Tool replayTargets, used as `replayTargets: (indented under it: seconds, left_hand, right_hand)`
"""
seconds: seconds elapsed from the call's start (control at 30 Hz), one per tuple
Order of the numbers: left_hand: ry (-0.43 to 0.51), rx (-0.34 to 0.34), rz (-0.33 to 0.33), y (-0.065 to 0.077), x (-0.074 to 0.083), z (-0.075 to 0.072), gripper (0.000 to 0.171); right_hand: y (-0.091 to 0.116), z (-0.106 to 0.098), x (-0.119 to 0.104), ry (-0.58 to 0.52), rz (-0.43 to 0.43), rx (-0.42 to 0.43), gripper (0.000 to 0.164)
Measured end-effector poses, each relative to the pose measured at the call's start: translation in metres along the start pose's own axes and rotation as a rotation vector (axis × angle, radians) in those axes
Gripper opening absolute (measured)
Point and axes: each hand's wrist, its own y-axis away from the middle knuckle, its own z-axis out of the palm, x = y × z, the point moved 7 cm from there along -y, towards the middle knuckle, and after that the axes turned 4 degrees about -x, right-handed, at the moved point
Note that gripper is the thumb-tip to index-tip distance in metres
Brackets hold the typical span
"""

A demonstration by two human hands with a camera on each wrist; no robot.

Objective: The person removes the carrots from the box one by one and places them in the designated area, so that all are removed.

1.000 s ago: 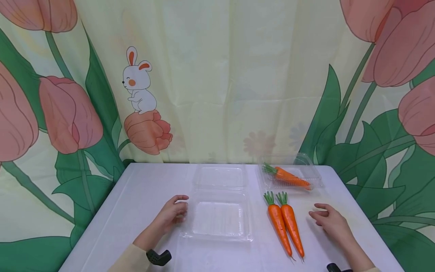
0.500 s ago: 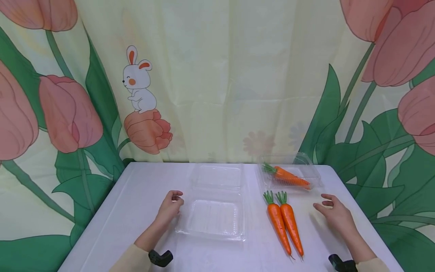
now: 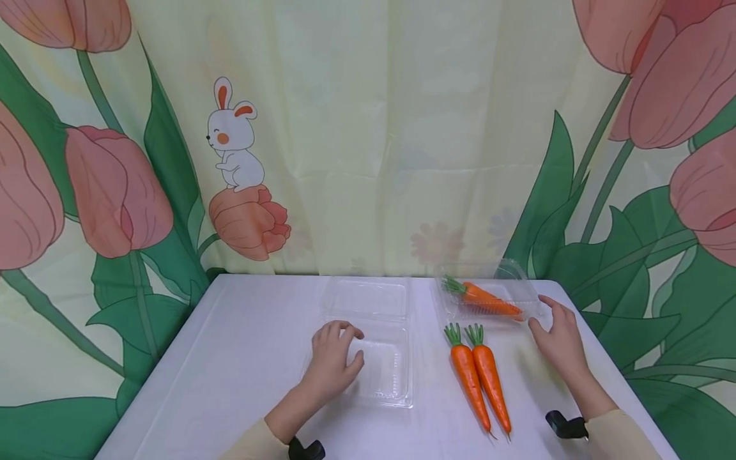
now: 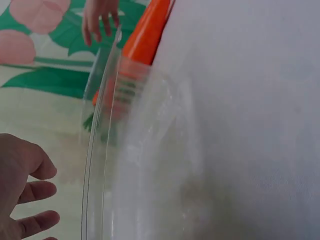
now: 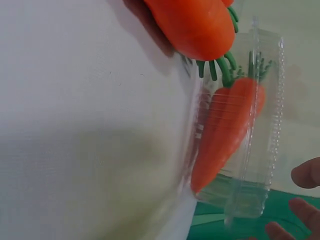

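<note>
An unfolded clear plastic clamshell box (image 3: 402,383) lies on the table, its lid half (image 3: 368,299) flat behind its base. My left hand (image 3: 333,361) hovers over the base with fingers bent loosely and holding nothing; the left wrist view shows the fingers apart beyond the box rim (image 4: 102,150). A second clamshell (image 3: 517,287), closed, stands at the back right with a carrot (image 5: 225,130) inside. My right hand (image 3: 560,338), thumb and fingers spread, is right at that box's front right corner. Two carrots (image 3: 471,383) lie side by side between the hands, green tops pointing away.
A white cloth covers the table (image 3: 253,345). Behind it hangs a curtain (image 3: 356,160) printed with tulips and a rabbit. Each wrist wears a black camera mount (image 3: 566,425).
The left hand has gone from the left edge of the open clamshell to above its base, after that box shifted slightly left. The right hand has moved forward to the closed clamshell.
</note>
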Motion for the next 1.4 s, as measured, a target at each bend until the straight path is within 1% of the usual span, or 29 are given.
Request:
replayTargets:
  seconds: [0.13,0.2,0.27,0.33,0.47,0.57,0.67,0.8,0.9,1.0,1.1,1.2,1.3,1.4]
  left_hand:
    - [-0.007,-0.062,0.103,-0.005,0.028,0.018,0.017]
    - [-0.004,-0.097,0.149,-0.007,0.040,0.027,0.017]
    - [-0.018,-0.131,0.200,-0.007,0.050,0.036,0.019]
    - [-0.064,-0.160,0.250,-0.007,0.059,0.046,0.025]
    - [-0.216,-0.184,0.316,-0.005,0.068,0.061,0.036]
    - [-0.278,-0.216,0.323,-0.004,0.070,0.069,0.042]
    - [-0.280,-0.260,0.315,-0.004,0.070,0.075,0.045]
    - [-0.275,-0.283,0.300,-0.003,0.068,0.078,0.043]
    - [-0.279,-0.278,0.288,-0.003,0.065,0.080,0.043]
    - [-0.287,-0.255,0.281,-0.002,0.062,0.079,0.043]
    - [-0.299,-0.232,0.271,-0.001,0.057,0.078,0.042]
    - [-0.307,-0.222,0.258,0.001,0.051,0.076,0.042]
    - [-0.304,-0.222,0.249,0.002,0.047,0.074,0.042]
    - [-0.302,-0.206,0.257,0.003,0.045,0.069,0.042]
  right_hand:
    - [-0.008,0.004,-0.018,0.063,-0.108,0.034,0.051]
    - [-0.011,0.007,-0.025,0.091,-0.133,0.039,0.049]
    - [-0.014,0.009,-0.030,0.104,-0.134,0.032,0.049]
    - [-0.016,0.011,-0.033,0.105,-0.116,0.021,0.050]
    - [-0.021,0.016,-0.036,0.096,-0.067,0.004,0.051]
    - [-0.025,0.021,-0.036,0.110,-0.039,-0.010,0.051]
    - [-0.027,0.025,-0.037,0.144,-0.029,-0.042,0.052]
    - [-0.028,0.027,-0.039,0.183,-0.038,-0.070,0.051]
    - [-0.029,0.027,-0.041,0.192,-0.047,-0.064,0.048]
    - [-0.029,0.027,-0.041,0.192,-0.051,-0.058,0.046]
    - [-0.029,0.027,-0.042,0.186,-0.050,-0.065,0.045]
    - [-0.029,0.028,-0.043,0.174,-0.040,-0.080,0.044]
    - [-0.028,0.029,-0.046,0.175,-0.032,-0.094,0.044]
    - [-0.027,0.031,-0.049,0.178,-0.031,-0.099,0.044]
